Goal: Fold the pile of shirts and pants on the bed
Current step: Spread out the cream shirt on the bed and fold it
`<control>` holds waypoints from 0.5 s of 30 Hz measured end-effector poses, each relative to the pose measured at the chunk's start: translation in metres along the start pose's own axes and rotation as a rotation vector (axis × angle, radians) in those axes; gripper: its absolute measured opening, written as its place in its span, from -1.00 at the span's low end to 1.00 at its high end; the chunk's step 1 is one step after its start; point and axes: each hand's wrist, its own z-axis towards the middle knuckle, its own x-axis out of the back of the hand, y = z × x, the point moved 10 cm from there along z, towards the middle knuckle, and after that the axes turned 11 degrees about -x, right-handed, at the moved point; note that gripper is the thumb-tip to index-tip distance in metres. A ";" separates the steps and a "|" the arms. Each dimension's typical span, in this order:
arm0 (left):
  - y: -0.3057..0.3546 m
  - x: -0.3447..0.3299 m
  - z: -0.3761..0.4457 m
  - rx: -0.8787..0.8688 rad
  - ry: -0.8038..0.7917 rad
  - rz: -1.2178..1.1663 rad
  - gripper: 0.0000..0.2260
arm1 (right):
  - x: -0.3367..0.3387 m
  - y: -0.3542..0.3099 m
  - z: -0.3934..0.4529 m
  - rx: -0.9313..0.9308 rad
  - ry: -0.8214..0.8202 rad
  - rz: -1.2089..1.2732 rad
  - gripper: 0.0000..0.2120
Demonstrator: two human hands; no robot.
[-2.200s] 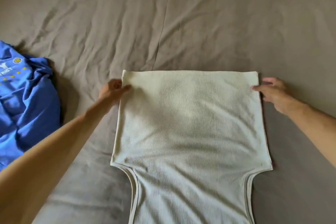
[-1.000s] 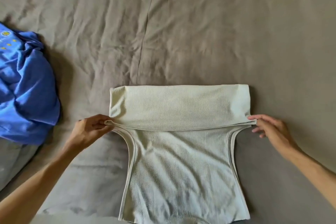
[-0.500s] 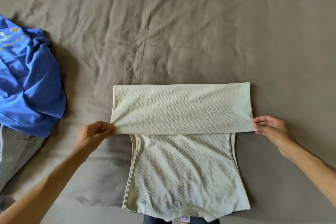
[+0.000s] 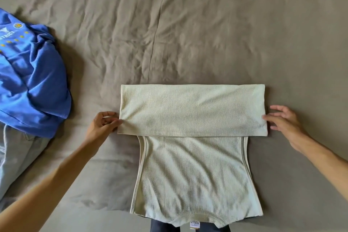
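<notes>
Running off the bottom edge, the neckline of the pale sleeveless top [image 4: 192, 175] is partly cut from view; a small label [image 4: 194, 228] shows there, its print too small to read. Dark trouser legs [image 4: 163, 227] peek out below the hem of the frame. Top lies flat on the grey-brown bedsheet [image 4: 169, 34], long axis running near to far, neck end toward the person, armholes edged with ribbed binding. Fabric is a fine waffle-like knit, off-white with a greenish cast. Far end is doubled back toward the person as a wide band, its free edge lying across the armholes.

Left hand [image 4: 102, 125] pinches the band's left edge between thumb and fingertips. Right hand [image 4: 282, 120] rests at the right edge, fingers loosely spread, fingertips touching the cloth (grip unclear). Further left, a crumpled blue shirt [image 4: 32, 84] sits on light grey pants [image 4: 15, 156], both cropped by the frame.
</notes>
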 end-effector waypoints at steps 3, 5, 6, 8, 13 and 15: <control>0.025 -0.002 0.026 -0.048 0.028 0.037 -0.62 | -0.005 -0.031 0.012 0.036 0.002 0.016 -0.41; 0.038 -0.008 0.049 -0.069 -0.006 0.055 -0.60 | -0.010 -0.047 0.022 0.039 0.010 0.028 -0.37; 0.043 -0.012 0.059 -0.066 -0.036 0.094 -0.58 | -0.012 -0.052 0.028 0.032 0.010 0.028 -0.35; 0.053 -0.024 0.071 -0.047 -0.105 0.179 -0.57 | -0.017 -0.057 0.039 0.009 0.002 0.005 -0.34; 0.068 -0.041 0.082 -0.056 -0.141 0.378 -0.64 | -0.028 -0.067 0.041 0.044 -0.021 -0.153 -0.66; 0.070 -0.040 0.091 -0.084 -0.118 0.369 -0.70 | -0.024 -0.077 0.043 0.108 0.025 -0.191 -0.73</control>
